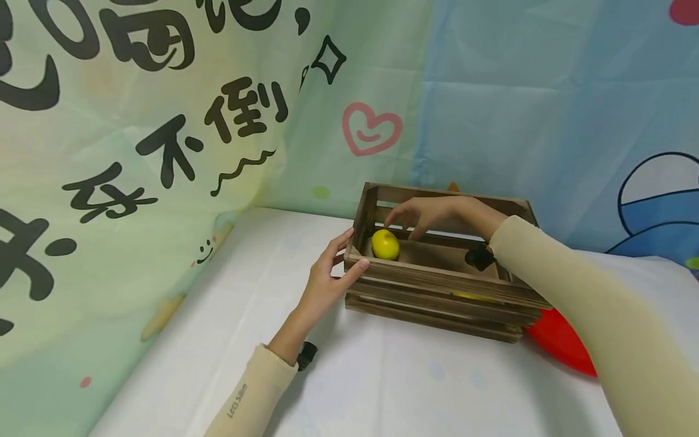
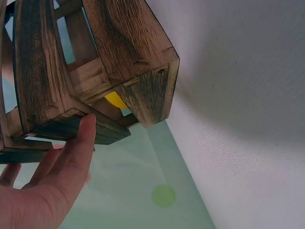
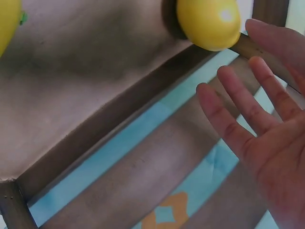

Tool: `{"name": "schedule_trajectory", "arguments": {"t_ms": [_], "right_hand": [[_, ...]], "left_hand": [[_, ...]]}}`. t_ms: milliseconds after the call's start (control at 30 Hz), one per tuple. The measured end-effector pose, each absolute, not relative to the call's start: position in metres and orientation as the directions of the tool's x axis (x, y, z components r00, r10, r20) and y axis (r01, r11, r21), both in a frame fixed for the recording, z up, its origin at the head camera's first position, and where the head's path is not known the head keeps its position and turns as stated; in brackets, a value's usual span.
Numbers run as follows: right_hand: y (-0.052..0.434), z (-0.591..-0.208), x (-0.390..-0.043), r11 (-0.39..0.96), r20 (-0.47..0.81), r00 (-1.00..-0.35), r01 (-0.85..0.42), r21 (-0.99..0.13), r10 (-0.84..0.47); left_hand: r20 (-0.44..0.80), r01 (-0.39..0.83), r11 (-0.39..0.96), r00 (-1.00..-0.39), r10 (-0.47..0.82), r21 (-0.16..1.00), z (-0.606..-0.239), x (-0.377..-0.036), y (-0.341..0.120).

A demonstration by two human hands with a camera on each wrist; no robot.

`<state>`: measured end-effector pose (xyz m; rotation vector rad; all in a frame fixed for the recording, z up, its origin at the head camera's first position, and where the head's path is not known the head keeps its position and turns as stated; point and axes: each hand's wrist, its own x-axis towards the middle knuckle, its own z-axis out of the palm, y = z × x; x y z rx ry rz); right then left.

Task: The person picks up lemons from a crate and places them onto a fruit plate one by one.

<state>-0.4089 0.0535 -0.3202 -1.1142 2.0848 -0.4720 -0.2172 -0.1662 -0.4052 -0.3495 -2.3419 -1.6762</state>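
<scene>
A slatted brown wooden crate (image 1: 437, 291) stands on the white cloth. Inside, at its left end, lies a yellow lemon-like fruit (image 1: 385, 244). My right hand (image 1: 437, 212) reaches into the crate, fingers spread beside the fruit; the right wrist view shows a gap between fingertips and fruit (image 3: 209, 21) and nothing in the palm. My left hand (image 1: 327, 273) holds the crate's left front corner, thumb at the front and fingers along the left end. Another yellow item with a green stem (image 3: 7, 24) lies farther along the crate floor, mostly out of frame.
A red rounded object (image 1: 565, 343) sits at the crate's right, partly hidden by the right sleeve (image 1: 590, 291). A printed cloth backdrop (image 1: 491, 109) rises behind and along the left. White cloth (image 1: 382, 376) covers the surface in front.
</scene>
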Motion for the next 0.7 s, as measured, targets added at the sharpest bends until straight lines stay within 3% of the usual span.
{"name": "schedule_trajectory", "arguments": {"t_ms": [400, 700], "right_hand": [[0.037, -0.339, -0.410, 0.560, -0.425, -0.372, -0.640, -0.525, -0.825], [0.035, -0.356, -0.409, 0.508, -0.366, -0.354, -0.653, -0.562, -0.861]], "left_hand": [[0.301, 0.299, 0.297, -0.953, 0.042, 0.907, -0.405, -0.215, -0.166], [0.304, 0.303, 0.293, -0.952, 0.043, 0.907, -0.406, -0.215, -0.165]]}}
